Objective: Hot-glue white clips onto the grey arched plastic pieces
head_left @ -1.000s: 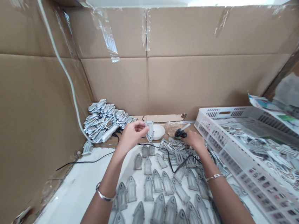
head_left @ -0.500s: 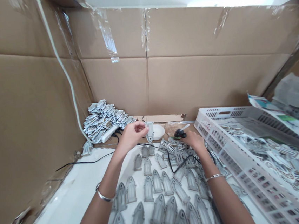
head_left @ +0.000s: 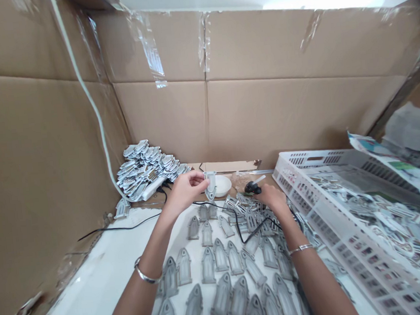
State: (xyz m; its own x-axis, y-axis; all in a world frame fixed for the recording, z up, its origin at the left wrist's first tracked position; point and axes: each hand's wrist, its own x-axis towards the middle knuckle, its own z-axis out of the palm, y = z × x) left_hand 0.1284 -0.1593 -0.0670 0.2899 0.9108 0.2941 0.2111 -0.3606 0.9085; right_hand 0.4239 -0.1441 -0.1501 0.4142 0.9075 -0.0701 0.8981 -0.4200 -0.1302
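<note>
While my left hand (head_left: 185,192) pinches a grey arched piece (head_left: 210,186) upright, my right hand (head_left: 271,197) grips a small black glue gun (head_left: 253,188) near it. Its cord (head_left: 237,224) trails over more arched pieces (head_left: 219,255) laid in rows on the white table (head_left: 96,292). Behind the pinched piece stands a white bowl (head_left: 222,186). A white crate (head_left: 299,159) of printed pieces, their print too small to read, sits at the table's right edge. At the far left corner, a heap of pieces (head_left: 145,163) and a power strip (head_left: 152,189) lie against the cardboard wall (head_left: 265,112).

No legible txt, prob. too blurry
</note>
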